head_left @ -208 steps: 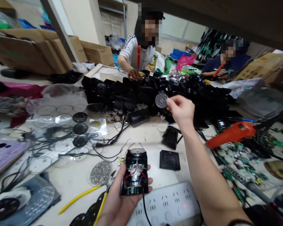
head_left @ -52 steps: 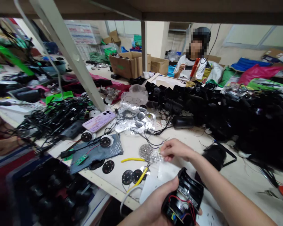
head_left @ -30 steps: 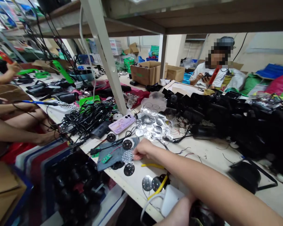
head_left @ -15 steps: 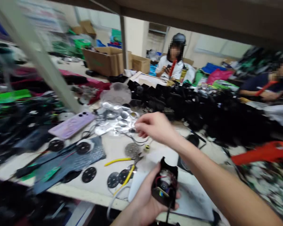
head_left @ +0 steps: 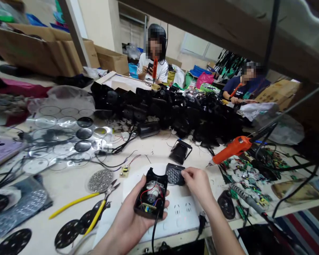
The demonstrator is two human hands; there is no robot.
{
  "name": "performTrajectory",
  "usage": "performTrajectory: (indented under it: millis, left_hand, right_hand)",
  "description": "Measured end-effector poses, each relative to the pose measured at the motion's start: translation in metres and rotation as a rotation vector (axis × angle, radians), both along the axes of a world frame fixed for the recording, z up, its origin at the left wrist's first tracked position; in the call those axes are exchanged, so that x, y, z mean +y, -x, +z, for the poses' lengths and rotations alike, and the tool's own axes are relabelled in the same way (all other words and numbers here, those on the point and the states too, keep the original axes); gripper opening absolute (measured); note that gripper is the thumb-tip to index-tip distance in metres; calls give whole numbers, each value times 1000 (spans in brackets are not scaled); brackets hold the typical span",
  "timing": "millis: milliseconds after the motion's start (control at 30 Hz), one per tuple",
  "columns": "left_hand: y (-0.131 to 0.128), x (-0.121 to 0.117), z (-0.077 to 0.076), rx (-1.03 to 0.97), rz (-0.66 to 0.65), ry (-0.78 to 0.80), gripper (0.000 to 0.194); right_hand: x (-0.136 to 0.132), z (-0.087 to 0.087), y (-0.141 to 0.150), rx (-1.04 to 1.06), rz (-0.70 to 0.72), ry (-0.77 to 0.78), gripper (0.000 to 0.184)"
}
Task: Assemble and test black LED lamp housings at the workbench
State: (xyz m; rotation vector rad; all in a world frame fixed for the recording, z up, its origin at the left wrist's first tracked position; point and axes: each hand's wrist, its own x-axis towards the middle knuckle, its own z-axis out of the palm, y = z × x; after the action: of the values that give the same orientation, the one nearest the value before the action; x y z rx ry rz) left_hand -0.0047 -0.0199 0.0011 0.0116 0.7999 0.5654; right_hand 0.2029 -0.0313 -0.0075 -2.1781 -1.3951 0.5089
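Note:
My left hand (head_left: 130,214) is wrapped round an open black plastic housing (head_left: 138,204), tilted so its inside shows. Inside it are a round motor-like part, red and blue wires and a small circuit board; a black cable hangs from its lower end. The thumb and fingertips of my right hand (head_left: 198,182) pinch the right edge of a black panel with a cluster of round lenses (head_left: 174,175), just beyond the housing. Below both hands lies a white power strip (head_left: 184,212). To the left are yellow-handled cutters (head_left: 95,210), a dish of screws (head_left: 100,180) and a small circuit board (head_left: 124,171).
An orange electric screwdriver (head_left: 232,149) hangs at the right above piled circuit boards (head_left: 244,166). A soldering iron (head_left: 251,203) lies near the right edge. Black housings (head_left: 149,106) are heaped across the back. Two people (head_left: 152,69) sit beyond, and a shelf beam (head_left: 202,32) crosses overhead.
The view has swung right. My right hand has moved from beside the clear plastic discs to the lensed panel, now pinching its edge. My left hand still holds the housing.

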Motion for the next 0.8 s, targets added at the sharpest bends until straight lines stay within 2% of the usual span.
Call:
performTrajectory:
  millis: [133,333,800]
  left_hand:
    - [-2,1,-1,38,51,-29,43]
    - [-5,4,-1,99,87,-2,43]
    - [-13,7,0,137,78,-17,40]
  right_hand:
    - [11,1,6,-31,21,73,23]
    - [15,-8,6,34,-21,127,17]
    - [14,-10,5,280,-22,74,11]
